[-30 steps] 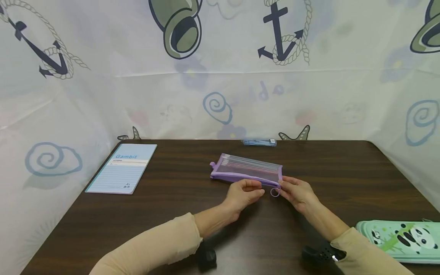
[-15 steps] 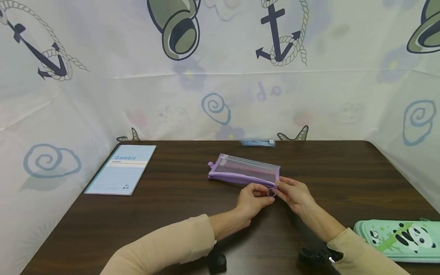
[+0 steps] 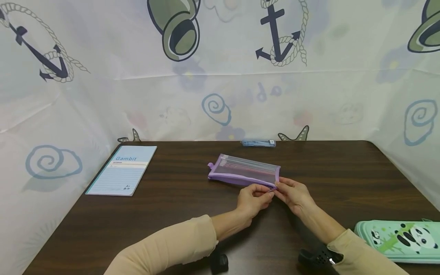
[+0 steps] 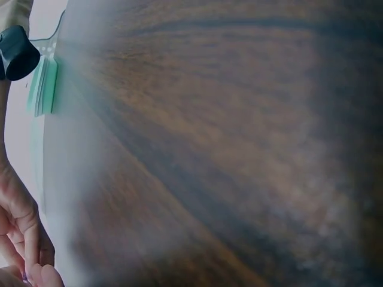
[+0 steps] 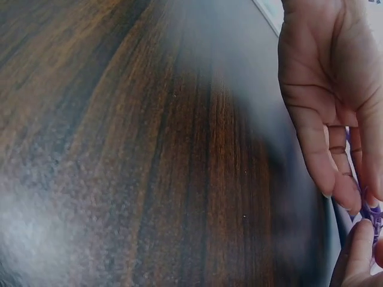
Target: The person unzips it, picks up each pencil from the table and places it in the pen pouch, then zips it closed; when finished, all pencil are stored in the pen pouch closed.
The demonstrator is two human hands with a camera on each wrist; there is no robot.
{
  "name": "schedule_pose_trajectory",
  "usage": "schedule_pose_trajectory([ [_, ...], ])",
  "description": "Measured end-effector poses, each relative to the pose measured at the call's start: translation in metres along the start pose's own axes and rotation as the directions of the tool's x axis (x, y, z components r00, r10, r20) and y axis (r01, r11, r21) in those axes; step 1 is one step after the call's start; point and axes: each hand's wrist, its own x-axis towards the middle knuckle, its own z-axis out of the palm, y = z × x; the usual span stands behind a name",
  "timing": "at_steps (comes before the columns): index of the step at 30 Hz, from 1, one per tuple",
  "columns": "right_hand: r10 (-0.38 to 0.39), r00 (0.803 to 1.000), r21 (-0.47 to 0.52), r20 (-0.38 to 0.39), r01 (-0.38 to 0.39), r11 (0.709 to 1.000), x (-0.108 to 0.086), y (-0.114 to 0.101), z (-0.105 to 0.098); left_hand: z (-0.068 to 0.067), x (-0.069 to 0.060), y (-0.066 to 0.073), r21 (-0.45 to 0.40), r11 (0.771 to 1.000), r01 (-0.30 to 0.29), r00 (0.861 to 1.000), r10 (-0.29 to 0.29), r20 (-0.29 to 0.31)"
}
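Note:
A translucent mesh pencil pouch [image 3: 245, 170] with purple edging lies at the middle of the table, its zipper side facing me. My left hand [image 3: 253, 200] pinches the pull ring at the zipper's right end; fingers mostly cover the ring. The pouch's near right corner is gripped between the thumb and fingers of my right hand [image 3: 296, 195]. Both hands' fingertips nearly meet there. In the right wrist view, a bit of purple zipper [image 5: 375, 218] shows between the fingertips. The left wrist view catches only fingertips at its lower left corner.
A light blue notebook [image 3: 122, 170] lies at the table's left. Behind the pouch, a small blue packet [image 3: 258, 143] sits by the far edge. A green panda pencil case [image 3: 400, 240] lies near the right forearm. A patterned cloth [image 3: 165, 99] hangs around the table.
My left hand has moved right along the pouch to the pull ring and taken hold of it. The ring, visible before, is now mostly covered. The right hand keeps its grip on the corner.

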Motion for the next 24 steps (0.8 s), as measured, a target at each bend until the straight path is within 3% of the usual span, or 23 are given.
schedule_pose_trajectory([
  [16, -0.015, 1.000, -0.006, -0.005, 0.015, 1.000, 0.002, -0.002, -0.001, -0.004, 0.006, 0.000, 0.022, 0.999, -0.023, 0.999, 0.024, -0.030],
  [24, -0.047, 0.998, -0.019, -0.036, 0.046, 0.999, 0.005, -0.004, -0.003, -0.014, 0.014, 0.003, 0.005, 1.000, 0.002, 0.997, -0.002, -0.074],
])
